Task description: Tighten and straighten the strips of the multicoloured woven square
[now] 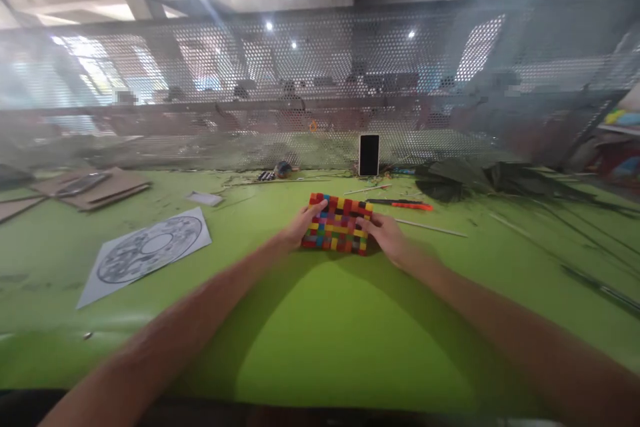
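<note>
A rectangular panel of woven, many-coloured strips (pixel 339 226) is held up over the green table, tilted towards me. Red, yellow, blue and orange squares make up its checked pattern. My left hand (pixel 303 222) grips its left edge, thumb on the front face. On the right edge, my right hand (pixel 385 230) grips it the same way, thumb also in front. The other fingers of both hands are mostly hidden behind the panel.
A sheet with a printed ring pattern (pixel 155 248) lies at the left, near brown cardboard pieces (pixel 113 188). Behind the panel are an orange-red tool (pixel 413 206), a thin stick (pixel 433 228) and an upright dark-screened device (pixel 369 154). Dark leaf-like material (pixel 465 177) lies at the right. A perforated screen (pixel 320 94) stands behind.
</note>
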Motion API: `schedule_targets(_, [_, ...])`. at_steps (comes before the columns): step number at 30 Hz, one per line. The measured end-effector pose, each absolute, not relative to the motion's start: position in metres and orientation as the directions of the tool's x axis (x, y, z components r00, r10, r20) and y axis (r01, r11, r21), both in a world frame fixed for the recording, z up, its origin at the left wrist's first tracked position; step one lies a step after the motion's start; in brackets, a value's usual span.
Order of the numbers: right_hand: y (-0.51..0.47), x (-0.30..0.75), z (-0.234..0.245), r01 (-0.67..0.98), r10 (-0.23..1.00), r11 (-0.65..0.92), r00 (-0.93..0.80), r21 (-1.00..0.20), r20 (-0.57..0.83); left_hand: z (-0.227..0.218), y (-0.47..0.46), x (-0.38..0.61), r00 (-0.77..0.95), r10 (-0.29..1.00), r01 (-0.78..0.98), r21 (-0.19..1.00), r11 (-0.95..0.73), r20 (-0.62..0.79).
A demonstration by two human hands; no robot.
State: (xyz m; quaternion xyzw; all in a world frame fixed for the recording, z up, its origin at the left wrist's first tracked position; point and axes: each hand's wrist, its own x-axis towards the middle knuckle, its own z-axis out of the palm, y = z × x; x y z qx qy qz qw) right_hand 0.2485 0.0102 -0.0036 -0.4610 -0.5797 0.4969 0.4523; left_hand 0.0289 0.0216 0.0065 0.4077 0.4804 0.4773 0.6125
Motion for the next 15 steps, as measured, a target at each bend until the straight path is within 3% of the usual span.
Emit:
schedule_targets(7, [0.008,0.251,-0.008,0.273,0.981,0.142,-0.169,-0.951,0.098,-0.015,0.014,0.02,0.225,0.974,0.041,0.999,0.024,-0.032])
schedule_targets(15, [0.007,0.256,-0.003,0.328,0.981,0.123,-0.181,-0.937,0.066,-0.009,0.007,0.021,0.277,0.96,0.052,0.998,-0.044,0.028])
